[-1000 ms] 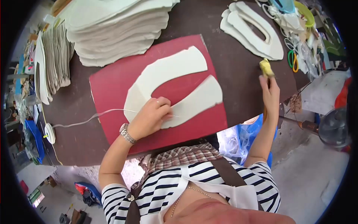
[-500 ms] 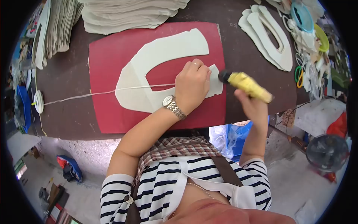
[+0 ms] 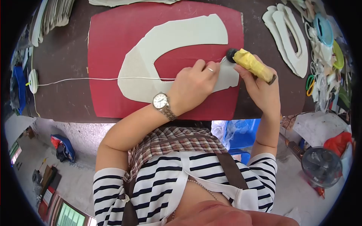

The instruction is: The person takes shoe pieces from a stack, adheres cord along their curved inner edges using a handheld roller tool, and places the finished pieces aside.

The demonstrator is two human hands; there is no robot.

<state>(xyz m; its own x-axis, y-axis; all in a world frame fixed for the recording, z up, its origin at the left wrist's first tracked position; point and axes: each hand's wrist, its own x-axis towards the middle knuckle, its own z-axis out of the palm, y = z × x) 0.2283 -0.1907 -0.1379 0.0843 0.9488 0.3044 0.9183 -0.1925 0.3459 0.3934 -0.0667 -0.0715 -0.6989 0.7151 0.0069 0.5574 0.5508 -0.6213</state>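
A C-shaped white sheet piece (image 3: 181,32) lies flat on a red board (image 3: 109,41). My left hand (image 3: 198,83), wearing a ring and a watch, rests over its lower arm, fingers pinched on a thin white cord (image 3: 102,78). The cord runs from a small white spool (image 3: 33,81) at the left, passes under the hand and shows again by the fingertips. My right hand (image 3: 262,88) is closed around a tool wrapped in yellow (image 3: 249,64) with a black round end. That black end is close to the cord, over the piece's right end; contact cannot be made out.
Similar cut pieces (image 3: 286,41) lie at the back right, and a stack of sheets (image 3: 54,17) stands at the back left. Scissors with green and orange handles (image 3: 310,86) hang by white scraps at the right edge. A blue bin (image 3: 243,133) sits below the table edge.
My right hand has brought the yellow-wrapped tool closer to the piece's right end and my left fingertips. The whole view has shifted. A bit of cord now shows beyond my left fingers.
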